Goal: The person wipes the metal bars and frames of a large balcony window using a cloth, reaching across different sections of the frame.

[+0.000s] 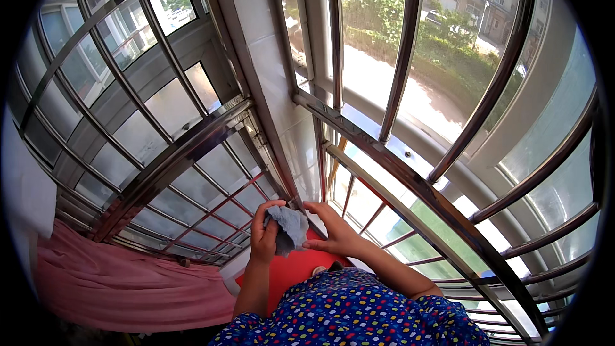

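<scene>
A crumpled grey-blue cloth (287,227) is gripped in my left hand (264,234), low in the middle of the view. My right hand (332,231) is at the cloth's right side, its fingers spread and curved; the thumb's tip is close to the cloth's edge, and whether it touches cannot be told. Both hands are in front of a corner where two barred windows meet at a tiled pillar (269,57). A red surface (293,274) lies below the hands.
Shiny metal rails (192,146) and bars run along the left window. A thick metal rail (399,168) with upright bars crosses the right window. A pink curtain (129,283) hangs at the lower left, with white fabric (26,182) above it. Greenery and buildings show outside.
</scene>
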Motion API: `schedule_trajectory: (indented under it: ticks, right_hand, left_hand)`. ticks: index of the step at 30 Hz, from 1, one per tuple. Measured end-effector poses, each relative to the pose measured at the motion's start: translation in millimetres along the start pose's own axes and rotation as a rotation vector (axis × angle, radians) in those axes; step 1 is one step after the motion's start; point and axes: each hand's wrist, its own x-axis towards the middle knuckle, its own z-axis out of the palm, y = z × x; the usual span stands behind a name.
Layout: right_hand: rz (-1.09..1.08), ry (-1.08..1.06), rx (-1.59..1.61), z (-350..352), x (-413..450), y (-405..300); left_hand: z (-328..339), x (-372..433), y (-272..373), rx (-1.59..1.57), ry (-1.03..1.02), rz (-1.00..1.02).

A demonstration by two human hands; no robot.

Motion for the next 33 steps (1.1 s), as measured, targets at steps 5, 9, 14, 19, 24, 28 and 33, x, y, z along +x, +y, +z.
schedule_trajectory:
  ticks: [5,9,14,19,24,28,33]
  right_hand:
    - [0.178,-0.196,0.390,35,5,27]
    - [0.438,-0.422,0.430,33,26,27]
    - [0.490,0.070,1.038,36,54,33]
    - [0.527,0.287,1.257,41,70,24]
    - [0.470,0.234,1.156,43,65,27]
    - [0.219,0.015,1.007,36,70,19]
    - [-0.004,0.047,0.386,25,68,15]
  left_hand:
    - [-17,8,1,-0.032,-0.245,-0.130]
    - [-29,24,9,0.054,-0.254,-0.183]
    - [-47,51,-1,0.258,-0.149,0.128]
    - [-39,47,-24,0.231,-0.118,0.034]
    - [-31,35,-37,-0.013,-0.194,-0.173]
    - [-25,33,-39,0.063,-0.070,-0.190]
    - [-4,38,-31,-0.031,0.096,-0.225]
